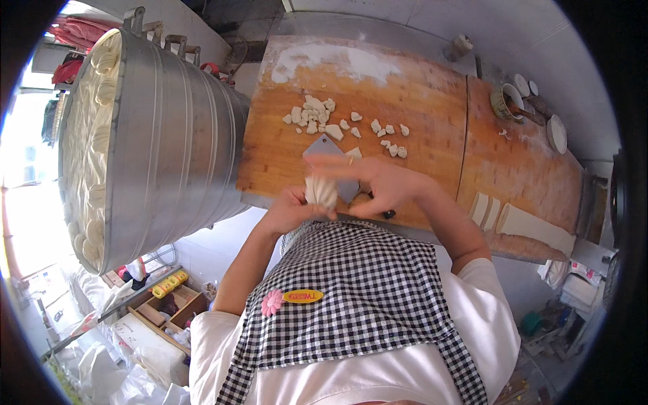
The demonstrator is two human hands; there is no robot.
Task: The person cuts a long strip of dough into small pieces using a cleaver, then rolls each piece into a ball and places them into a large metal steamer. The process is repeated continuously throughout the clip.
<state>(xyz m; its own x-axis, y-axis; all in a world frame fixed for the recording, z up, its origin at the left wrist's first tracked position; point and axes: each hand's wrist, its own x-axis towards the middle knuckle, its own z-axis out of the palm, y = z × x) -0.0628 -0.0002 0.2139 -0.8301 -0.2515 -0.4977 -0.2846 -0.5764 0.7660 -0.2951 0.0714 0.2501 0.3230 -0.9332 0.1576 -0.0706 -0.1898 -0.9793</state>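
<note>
Near the front edge of a floured wooden board (pixel 425 116), my left hand (pixel 291 212) holds a pleated piece of white dough (pixel 321 192). My right hand (pixel 385 185) is blurred, its fingers apart and stretched over the top of the dough; whether they touch it I cannot tell. Partly hidden beneath that hand lies a metal dough scraper (pixel 324 147) with a small hole at its corner. Small dough pieces (pixel 316 109) sit in a heap beyond the scraper, and several more (pixel 392 148) are scattered to the right.
A tall stack of metal steamers (pixel 172 142) stands at the left, with shaped dough pieces (pixel 105 93) on its top. Dry flour (pixel 339 61) covers the board's far part. On the right board are a bowl (pixel 506 101), a white dish (pixel 557 134) and dough strips (pixel 534 228).
</note>
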